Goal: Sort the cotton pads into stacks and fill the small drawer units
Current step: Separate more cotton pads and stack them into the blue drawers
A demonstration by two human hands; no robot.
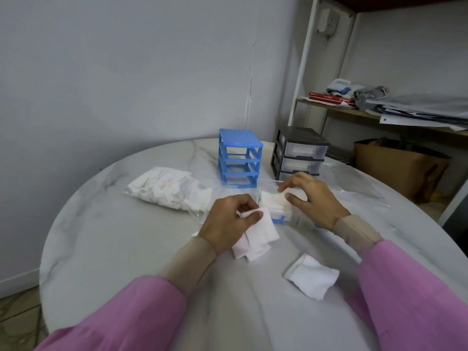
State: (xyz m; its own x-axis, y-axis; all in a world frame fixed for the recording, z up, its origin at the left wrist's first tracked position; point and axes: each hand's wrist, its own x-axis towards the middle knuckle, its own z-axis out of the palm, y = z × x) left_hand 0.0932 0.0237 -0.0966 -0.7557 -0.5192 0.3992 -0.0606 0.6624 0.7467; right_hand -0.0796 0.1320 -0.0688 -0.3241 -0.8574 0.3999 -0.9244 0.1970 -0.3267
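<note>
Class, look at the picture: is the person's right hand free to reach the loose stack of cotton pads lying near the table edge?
Probably yes. The loose stack lies bare on the table just below the right hand, with nothing between. But that hand's fingers are pinching pads in the clear drawer, so it must let go first.

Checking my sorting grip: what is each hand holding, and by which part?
Left hand pinches a few cotton pads by their top corner; right hand grips the pad stack in the drawer from above.

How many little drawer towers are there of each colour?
Blue drawer tower, its slots empty: 1
Black drawer tower, clear drawers in it: 1
Total: 2
</note>
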